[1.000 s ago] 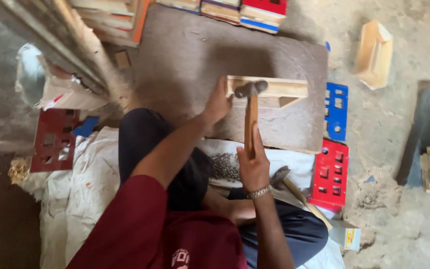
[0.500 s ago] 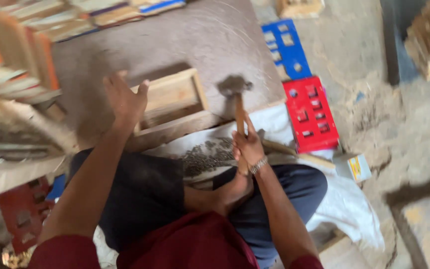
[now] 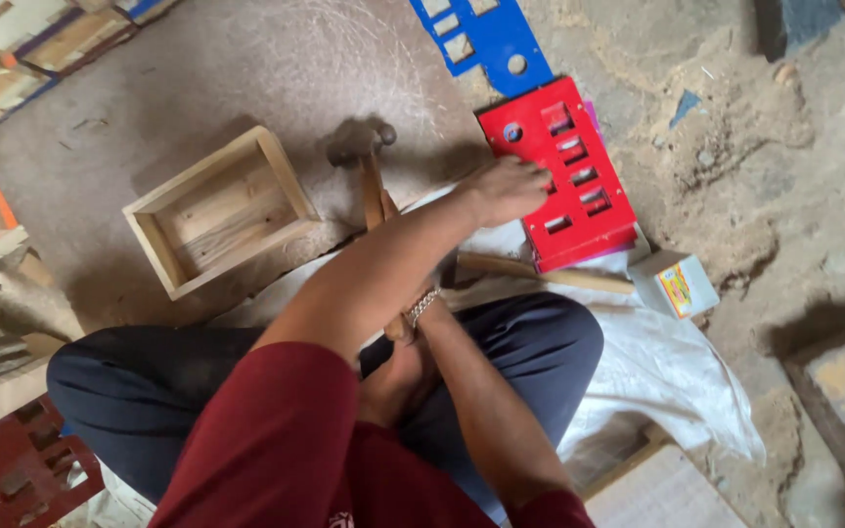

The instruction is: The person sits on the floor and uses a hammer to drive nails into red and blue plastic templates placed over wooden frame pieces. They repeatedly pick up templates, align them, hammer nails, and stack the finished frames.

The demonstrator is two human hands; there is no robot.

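The person sits cross-legged on a white sack (image 3: 667, 362) spread over the dusty floor, wearing a dark red shirt and dark blue trousers. The left hand (image 3: 506, 188) reaches across the body to the far side and rests with its fingers spread flat on the near edge of a red board (image 3: 579, 210) that has small rectangular cut-outs; the hand touches the board but is not closed around it. The red board lies flat on the floor, partly over the sack, and a blue board (image 3: 486, 39) of the same kind lies just beyond it. The right hand (image 3: 405, 318) is mostly hidden under the left forearm; only the wrist with a metal bracelet can be seen well, and it seems to be closed on the wooden handle of a hammer (image 3: 369, 161). The hammer handle points away from the person, with its metal head near the floor, between the red board and an open wooden box (image 3: 173, 200). This box, a shallow frame of pale wood, sits on the floor to the left of the hammer, apart from both hands. A wooden stick (image 3: 540, 274) lies on the sack just below the red board, and a small cardboard box (image 3: 677, 284) stands close to its end. More painted wooden pieces (image 3: 22, 44) are stacked at the upper left.
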